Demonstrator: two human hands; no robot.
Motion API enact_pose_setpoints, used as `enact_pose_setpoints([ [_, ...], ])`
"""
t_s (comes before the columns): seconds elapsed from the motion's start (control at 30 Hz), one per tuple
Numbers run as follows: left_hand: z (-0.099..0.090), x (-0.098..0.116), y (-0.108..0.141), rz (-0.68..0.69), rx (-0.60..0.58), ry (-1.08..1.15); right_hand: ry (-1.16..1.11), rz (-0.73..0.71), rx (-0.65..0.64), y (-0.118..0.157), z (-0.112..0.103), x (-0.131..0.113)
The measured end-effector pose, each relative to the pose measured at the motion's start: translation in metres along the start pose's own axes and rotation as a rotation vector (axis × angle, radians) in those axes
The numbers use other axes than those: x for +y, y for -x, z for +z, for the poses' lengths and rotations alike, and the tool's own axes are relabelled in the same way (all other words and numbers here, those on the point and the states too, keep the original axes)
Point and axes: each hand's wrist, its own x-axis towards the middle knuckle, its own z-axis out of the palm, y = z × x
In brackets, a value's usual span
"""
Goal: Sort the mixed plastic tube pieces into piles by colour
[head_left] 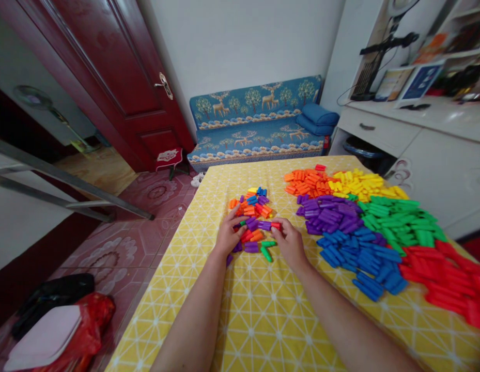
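A small mixed heap of coloured plastic pieces (249, 209) lies on the table, in orange, purple, red, blue, green and yellow. My left hand (227, 233) rests at the heap's left side, its fingers apart among the pieces. A small green piece (243, 223) shows by its fingertips. On the heap's right side my right hand (291, 243) pinches a red piece (276, 226) between thumb and fingers. A purple piece (264, 225) lies end-on against the red one; whether they are joined I cannot tell. Two green pieces (266, 253) lie just in front.
Right of my hands are piles sorted by colour: orange (307, 182), yellow (364, 184), purple (328, 214), green (400, 219), blue (364, 253) and red (449, 279). A yellow patterned cloth (177, 320) covers the table. Behind stands a blue sofa (259, 116); a white cabinet (437, 165) is at right.
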Motion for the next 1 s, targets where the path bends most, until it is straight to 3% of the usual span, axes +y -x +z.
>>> enact_pose_setpoints([
  [0.13,-0.004,0.013,0.001,0.066,0.012,0.006,-0.176,0.087,-0.063,0.0,0.003,0.003],
  [0.27,-0.006,0.024,0.001,0.127,-0.084,0.009,-0.068,0.005,-0.141,0.001,0.007,0.001],
  [0.4,-0.003,0.023,0.001,0.112,-0.149,0.038,-0.01,-0.051,-0.186,0.001,0.008,-0.002],
  [0.73,0.001,0.012,0.001,0.15,-0.185,0.06,-0.075,0.004,-0.139,-0.001,0.009,-0.002],
  [0.9,-0.001,0.018,0.001,0.035,-0.124,0.175,-0.171,0.087,-0.021,-0.003,0.005,0.003],
  [1.0,0.0,0.016,0.002,-0.025,-0.08,0.224,-0.023,-0.006,0.045,-0.004,0.002,0.004],
])
